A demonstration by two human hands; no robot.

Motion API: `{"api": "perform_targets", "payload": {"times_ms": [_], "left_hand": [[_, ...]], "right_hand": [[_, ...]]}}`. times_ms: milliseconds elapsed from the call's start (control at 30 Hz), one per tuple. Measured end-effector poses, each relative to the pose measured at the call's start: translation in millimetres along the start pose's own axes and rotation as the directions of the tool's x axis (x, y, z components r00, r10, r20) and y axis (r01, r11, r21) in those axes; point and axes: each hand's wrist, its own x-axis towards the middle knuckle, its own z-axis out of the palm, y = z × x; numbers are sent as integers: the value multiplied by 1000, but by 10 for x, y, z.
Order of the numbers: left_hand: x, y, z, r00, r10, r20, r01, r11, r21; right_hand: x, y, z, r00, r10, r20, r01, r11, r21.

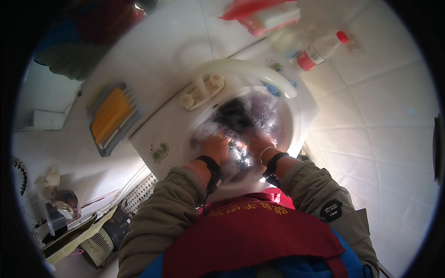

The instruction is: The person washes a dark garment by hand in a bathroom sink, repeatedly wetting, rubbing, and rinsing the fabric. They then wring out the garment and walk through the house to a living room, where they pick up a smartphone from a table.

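A white washbasin (293, 121) in front of me holds soapy water with foam and dark, partly purplish cloth (233, 113). Both of my hands are down in the suds at the near half of the bowl. My left hand (216, 145) is at the left, with its fingers hidden by foam and cloth. At the right, my right hand (260, 142) dips in beside it, a pale band around the wrist; its fingertips are also hidden. Whether either hand grips the cloth does not show. Black straps circle both wrists.
A pale curved spout (248, 66) arches over the basin from a two-knob faucet (203, 91). A blue cloth (274, 90) lies at the rim. Beyond stands a red-capped plastic bottle (318, 52). An orange and grey rack (113, 118) is on the left wall; tiled wall bounds the right.
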Motion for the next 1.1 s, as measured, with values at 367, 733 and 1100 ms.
{"api": "perform_targets", "payload": {"times_ms": [367, 733, 1100], "left_hand": [[-24, -156, -360, 994, 107, -17, -108, 987, -115], [98, -601, -1445, 891, -275, -362, 234, 960, -152], [-53, -687, -1356, 895, -109, -433, 93, 994, -59]], "right_hand": [[-61, 43, -159, 998, -44, 41, 45, 999, -31], [-494, 3, -416, 985, 100, -143, -82, 988, 128], [-589, 35, -526, 980, 155, -122, -125, 966, 224]]}}
